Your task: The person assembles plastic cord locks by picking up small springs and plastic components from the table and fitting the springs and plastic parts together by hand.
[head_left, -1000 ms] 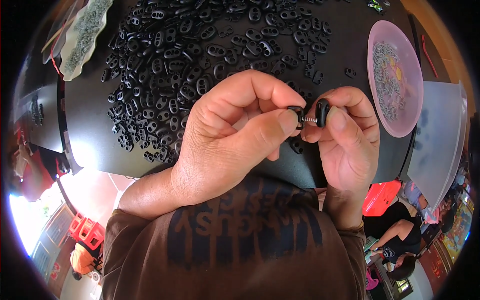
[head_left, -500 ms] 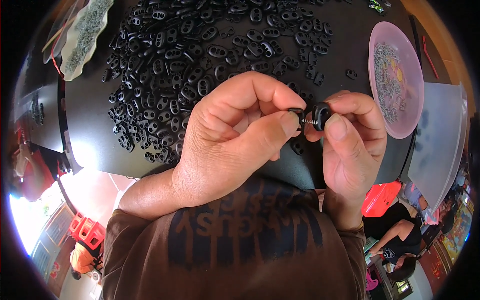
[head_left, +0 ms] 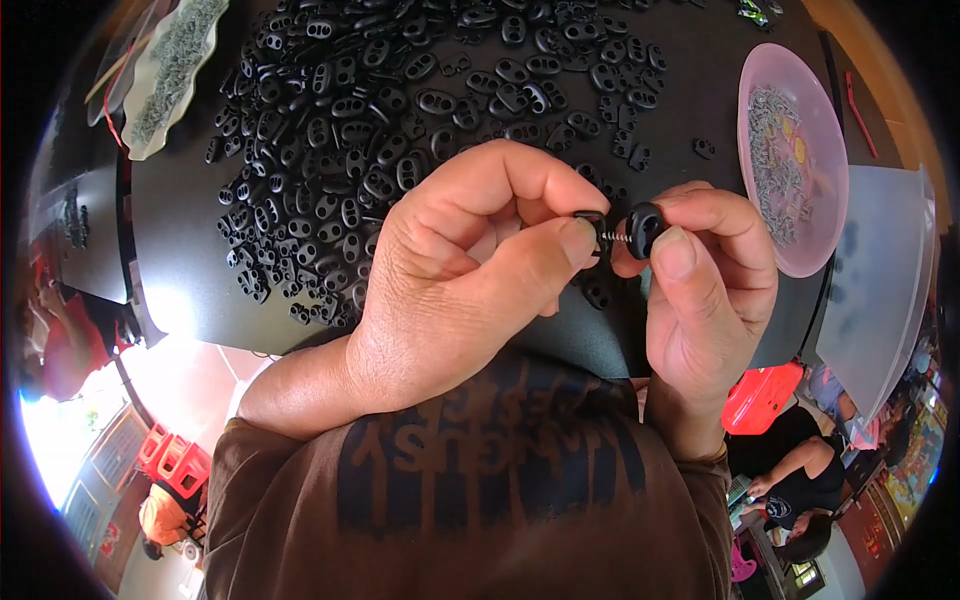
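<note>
Between thumb and forefinger, my left hand (head_left: 470, 270) pinches a small black cord-lock piece (head_left: 592, 222). A thin metal spring (head_left: 614, 237) spans from it to a rounded black cord-lock shell (head_left: 645, 230), gripped by the thumb and fingers of my right hand (head_left: 712, 280). The two black parts are apart, joined only by the spring; whether its ends sit inside them is hidden. Beyond my hands, a wide pile of black cord-lock pieces (head_left: 340, 130) with paired holes covers the dark table.
On the right stands a pink bowl (head_left: 815, 215) holding many small springs (head_left: 775, 170). A cream, wavy-edged tray (head_left: 195, 70) of springs is at the far left. One loose black piece (head_left: 703, 148) lies near the bowl. Another person (head_left: 805, 475) sits at lower right.
My right hand has shifted very slightly to the right with the shell. Both hands keep their pinch, and the spring still shows between the parts.
</note>
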### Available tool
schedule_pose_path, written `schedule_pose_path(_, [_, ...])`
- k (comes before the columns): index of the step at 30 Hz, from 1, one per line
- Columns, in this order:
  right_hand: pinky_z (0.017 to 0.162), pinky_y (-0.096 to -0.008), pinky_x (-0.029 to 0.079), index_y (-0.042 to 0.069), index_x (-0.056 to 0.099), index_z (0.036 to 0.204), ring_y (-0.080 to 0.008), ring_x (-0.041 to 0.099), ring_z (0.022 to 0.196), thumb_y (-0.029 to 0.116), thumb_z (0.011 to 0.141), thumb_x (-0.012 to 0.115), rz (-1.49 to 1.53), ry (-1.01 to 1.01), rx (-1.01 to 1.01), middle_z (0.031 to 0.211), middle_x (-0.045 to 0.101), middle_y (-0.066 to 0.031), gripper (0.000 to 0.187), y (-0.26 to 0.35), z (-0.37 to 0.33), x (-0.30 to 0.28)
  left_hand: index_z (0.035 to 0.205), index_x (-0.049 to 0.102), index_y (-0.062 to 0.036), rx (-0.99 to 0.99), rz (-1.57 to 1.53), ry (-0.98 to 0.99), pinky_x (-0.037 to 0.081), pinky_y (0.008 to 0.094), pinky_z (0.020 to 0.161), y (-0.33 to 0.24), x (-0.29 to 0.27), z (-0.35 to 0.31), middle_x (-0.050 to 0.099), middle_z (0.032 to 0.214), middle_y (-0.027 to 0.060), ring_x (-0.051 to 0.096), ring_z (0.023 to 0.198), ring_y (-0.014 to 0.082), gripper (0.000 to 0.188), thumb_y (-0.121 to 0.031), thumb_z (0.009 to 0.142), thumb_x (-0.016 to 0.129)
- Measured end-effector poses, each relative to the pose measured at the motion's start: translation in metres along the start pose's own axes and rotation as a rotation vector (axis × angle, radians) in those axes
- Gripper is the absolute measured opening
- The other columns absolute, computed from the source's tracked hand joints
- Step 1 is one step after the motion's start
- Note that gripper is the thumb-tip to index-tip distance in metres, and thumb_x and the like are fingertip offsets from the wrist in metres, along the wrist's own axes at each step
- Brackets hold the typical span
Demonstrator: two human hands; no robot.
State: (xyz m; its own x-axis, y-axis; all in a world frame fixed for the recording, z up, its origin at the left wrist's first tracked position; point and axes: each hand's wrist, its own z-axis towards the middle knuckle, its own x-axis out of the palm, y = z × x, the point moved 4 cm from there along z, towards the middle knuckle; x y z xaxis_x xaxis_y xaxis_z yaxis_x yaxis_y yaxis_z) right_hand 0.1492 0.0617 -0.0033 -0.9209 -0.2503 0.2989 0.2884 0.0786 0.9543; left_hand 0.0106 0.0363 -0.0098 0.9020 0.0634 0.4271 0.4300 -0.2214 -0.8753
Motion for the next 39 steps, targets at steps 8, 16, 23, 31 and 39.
schedule_pose_path(8, [0.062,-0.0243,0.045,-0.005,0.052,0.099,-0.0136,0.052,0.071,0.001,0.077,0.054,-0.296,0.060,-0.265,0.083,0.052,-0.0102,0.023,0.0062,-0.0019,0.0012,0.090,0.054,-0.0011,0.006,-0.017,-0.004,0.039,0.0170,0.049,-0.0007,0.0005,-0.0009,0.058,0.074,0.0058,0.047,0.053,0.0058,0.012,-0.004,0.078,0.052])
schedule_pose_path(16, [0.069,-0.0247,0.045,-0.005,0.052,0.098,-0.0150,0.052,0.077,0.000,0.076,0.054,-0.239,0.117,-0.181,0.091,0.051,-0.0134,0.023,0.0038,-0.0001,-0.0025,0.090,0.054,-0.0009,-0.013,-0.020,-0.016,0.038,0.0175,0.049,-0.0007,0.0002,-0.0003,0.057,0.074,0.0056,0.046,0.053,0.0060,0.013,-0.004,0.078,0.051])
schedule_pose_path(23, [0.066,-0.0241,0.045,-0.002,0.054,0.092,-0.0154,0.053,0.077,-0.001,0.073,0.059,-0.254,0.139,-0.223,0.090,0.051,-0.0143,0.020,0.0034,0.0010,-0.0024,0.091,0.054,-0.0006,-0.013,0.001,-0.005,0.038,0.0172,0.048,0.0000,0.0002,0.0007,0.058,0.074,0.0054,0.047,0.054,0.0060,0.013,-0.003,0.079,0.051])
schedule_pose_path(31, [0.067,-0.0235,0.042,-0.003,0.056,0.095,-0.0144,0.052,0.076,-0.004,0.073,0.058,-0.198,0.177,-0.156,0.092,0.052,-0.0124,0.023,0.0020,-0.0008,-0.0037,0.091,0.053,-0.0005,0.001,-0.016,0.026,0.040,0.0172,0.049,0.0006,0.0012,0.0013,0.058,0.075,0.0059,0.048,0.055,0.0064,0.013,-0.001,0.079,0.051])
schedule_pose_path(39, [0.068,-0.0207,0.040,-0.006,0.053,0.101,-0.0104,0.049,0.079,-0.009,0.075,0.053,-0.079,0.189,-0.133,0.093,0.052,-0.0098,0.026,-0.0002,0.0008,-0.0046,0.092,0.053,-0.0009,-0.038,0.032,0.008,0.040,0.0174,0.049,0.0008,0.0004,0.0022,0.057,0.075,0.0063,0.048,0.055,0.0066,0.014,0.000,0.079,0.050])
